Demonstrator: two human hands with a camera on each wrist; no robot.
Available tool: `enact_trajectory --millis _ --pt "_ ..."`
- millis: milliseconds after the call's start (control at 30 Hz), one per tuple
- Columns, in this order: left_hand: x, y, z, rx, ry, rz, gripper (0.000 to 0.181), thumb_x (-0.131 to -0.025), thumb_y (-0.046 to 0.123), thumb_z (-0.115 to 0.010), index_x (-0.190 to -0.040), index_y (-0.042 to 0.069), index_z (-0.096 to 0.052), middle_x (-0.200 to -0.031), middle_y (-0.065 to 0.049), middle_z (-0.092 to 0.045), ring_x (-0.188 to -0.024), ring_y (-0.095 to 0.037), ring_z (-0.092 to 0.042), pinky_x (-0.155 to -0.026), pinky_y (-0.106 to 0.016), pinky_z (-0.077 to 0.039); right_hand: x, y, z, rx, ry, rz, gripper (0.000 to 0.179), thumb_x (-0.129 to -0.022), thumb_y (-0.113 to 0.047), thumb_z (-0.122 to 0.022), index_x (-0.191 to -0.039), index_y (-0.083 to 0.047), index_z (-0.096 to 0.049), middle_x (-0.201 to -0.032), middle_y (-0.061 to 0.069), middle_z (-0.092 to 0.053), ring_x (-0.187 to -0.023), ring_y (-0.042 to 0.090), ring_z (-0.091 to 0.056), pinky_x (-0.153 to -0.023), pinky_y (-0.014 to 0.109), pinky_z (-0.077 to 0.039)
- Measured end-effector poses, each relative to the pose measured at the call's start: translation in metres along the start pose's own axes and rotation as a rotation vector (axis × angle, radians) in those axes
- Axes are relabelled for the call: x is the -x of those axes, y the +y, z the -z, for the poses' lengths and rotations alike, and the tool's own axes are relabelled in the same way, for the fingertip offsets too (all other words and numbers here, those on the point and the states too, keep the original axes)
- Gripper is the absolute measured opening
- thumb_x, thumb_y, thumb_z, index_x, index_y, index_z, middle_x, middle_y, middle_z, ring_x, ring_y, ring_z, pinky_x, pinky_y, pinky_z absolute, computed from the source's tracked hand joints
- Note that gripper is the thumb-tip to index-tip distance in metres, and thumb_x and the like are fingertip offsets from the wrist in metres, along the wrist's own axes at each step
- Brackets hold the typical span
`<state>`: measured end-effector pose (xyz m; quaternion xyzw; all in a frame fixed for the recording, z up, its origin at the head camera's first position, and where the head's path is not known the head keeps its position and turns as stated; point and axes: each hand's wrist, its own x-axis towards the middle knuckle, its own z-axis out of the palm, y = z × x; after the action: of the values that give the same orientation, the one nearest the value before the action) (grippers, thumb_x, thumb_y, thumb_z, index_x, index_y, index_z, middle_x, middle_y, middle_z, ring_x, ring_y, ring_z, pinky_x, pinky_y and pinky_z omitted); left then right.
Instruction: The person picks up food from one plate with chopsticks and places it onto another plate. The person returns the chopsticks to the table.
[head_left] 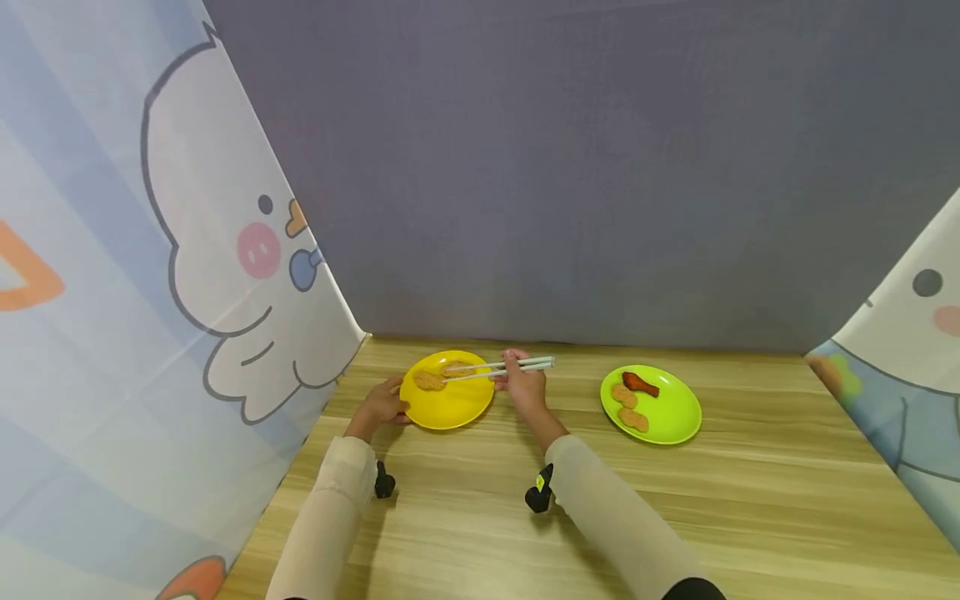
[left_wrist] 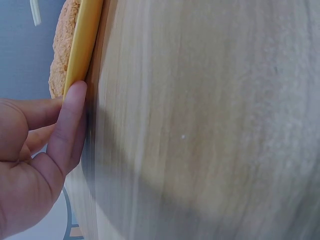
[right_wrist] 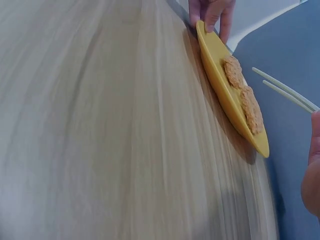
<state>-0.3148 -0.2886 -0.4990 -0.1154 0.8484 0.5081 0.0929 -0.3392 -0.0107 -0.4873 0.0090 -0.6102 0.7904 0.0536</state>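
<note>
My left hand [head_left: 383,403] pinches the left rim of a yellow plate [head_left: 448,410], with the thumb at the rim and fingers beneath. Two breaded nugget-like pieces lie on that plate: a left piece [head_left: 429,381] and a right piece [head_left: 454,370]. My right hand [head_left: 525,387] grips a pair of pale chopsticks [right_wrist: 286,91] just right of the plate. Their tips are over the plate, near the pieces; in the right wrist view they stand apart from the food, with nothing between them. Only part of the right hand shows in that view.
To the right sits a green plate [head_left: 678,414] holding a red-brown drumstick [head_left: 640,384] and several breaded pieces [head_left: 633,419]. The wooden table [head_left: 465,517] meets a grey backdrop [head_left: 570,183] behind the plates. A printed curtain [head_left: 97,375] borders the left side.
</note>
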Motion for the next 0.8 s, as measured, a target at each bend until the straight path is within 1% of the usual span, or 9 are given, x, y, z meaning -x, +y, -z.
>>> enact_trajectory --millis 133,267,333,400,467,633,700,800 --pt "0.002 -0.001 -0.002 0.022 -0.001 -0.003 0.067 -0.085 -0.008 -0.058 -0.147 0.005 -0.034 -0.140 -0.033 -0.040 -0.072 -0.015 -0.063 -0.065 -0.032 -0.062 0.001 0.005 -0.007 0.012 -0.013 -0.007 0.030 -0.098 -0.028 -0.055 -0.110 -0.004 -0.066 -0.107 0.037 -0.060 -0.063 0.016 -0.070 -0.055 0.035 -0.061" --pt "0.001 -0.001 -0.002 0.028 0.007 -0.003 0.067 -0.086 -0.007 -0.058 -0.147 0.007 -0.034 -0.141 -0.031 -0.041 -0.073 -0.015 -0.063 -0.067 -0.032 -0.062 0.002 0.008 -0.013 0.028 -0.014 -0.007 0.033 -0.098 -0.028 -0.054 -0.113 -0.001 -0.065 -0.109 0.037 -0.060 -0.063 0.017 -0.070 -0.065 0.049 -0.060" --pt "0.001 0.000 -0.002 0.029 0.004 0.002 0.067 -0.087 -0.007 -0.058 -0.148 0.007 -0.034 -0.140 -0.031 -0.042 -0.073 -0.015 -0.063 -0.067 -0.032 -0.062 0.002 0.010 -0.016 0.041 -0.015 -0.004 0.034 -0.098 -0.027 -0.053 -0.115 0.001 -0.063 -0.109 0.036 -0.060 -0.063 0.016 -0.070 -0.068 0.054 -0.058" --pt "0.002 0.001 -0.002 0.033 -0.001 0.010 0.067 -0.087 -0.007 -0.058 -0.148 0.007 -0.033 -0.139 -0.031 -0.043 -0.073 -0.015 -0.063 -0.067 -0.032 -0.062 0.002 0.012 -0.018 0.055 -0.013 0.000 0.035 -0.098 -0.027 -0.053 -0.116 0.002 -0.063 -0.109 0.035 -0.061 -0.063 0.016 -0.070 -0.067 0.053 -0.059" --pt "0.003 0.002 -0.002 0.036 -0.006 0.017 0.067 -0.087 -0.008 -0.057 -0.148 0.007 -0.033 -0.138 -0.031 -0.044 -0.073 -0.015 -0.063 -0.068 -0.032 -0.062 0.002 0.013 -0.019 0.068 -0.015 0.011 0.036 -0.098 -0.027 -0.054 -0.116 0.002 -0.063 -0.108 0.034 -0.062 -0.063 0.016 -0.070 -0.064 0.048 -0.060" --pt "0.004 0.004 -0.001 0.040 0.007 0.022 0.068 -0.086 -0.008 -0.058 -0.148 0.008 -0.034 -0.137 -0.030 -0.045 -0.072 -0.015 -0.063 -0.069 -0.032 -0.062 0.002 0.016 -0.021 0.081 -0.026 0.054 0.038 -0.098 -0.030 -0.054 -0.116 0.002 -0.064 -0.107 0.034 -0.061 -0.066 0.022 -0.071 -0.057 0.039 -0.061" --pt "0.003 0.005 -0.001 0.042 0.009 0.022 0.068 -0.086 -0.008 -0.058 -0.147 0.008 -0.034 -0.135 -0.030 -0.047 -0.072 -0.015 -0.063 -0.069 -0.032 -0.062 0.002 0.018 -0.022 0.080 -0.027 0.070 0.039 -0.098 -0.030 -0.053 -0.116 0.004 -0.063 -0.106 0.036 -0.060 -0.067 0.025 -0.071 -0.056 0.039 -0.061" --pt "0.003 0.005 -0.002 0.044 0.002 0.024 0.068 -0.086 -0.008 -0.058 -0.148 0.008 -0.034 -0.135 -0.030 -0.046 -0.073 -0.015 -0.063 -0.069 -0.032 -0.062 0.002 0.021 -0.023 0.080 -0.024 0.069 0.039 -0.098 -0.029 -0.053 -0.116 0.005 -0.063 -0.105 0.035 -0.061 -0.069 0.028 -0.071 -0.057 0.042 -0.061"
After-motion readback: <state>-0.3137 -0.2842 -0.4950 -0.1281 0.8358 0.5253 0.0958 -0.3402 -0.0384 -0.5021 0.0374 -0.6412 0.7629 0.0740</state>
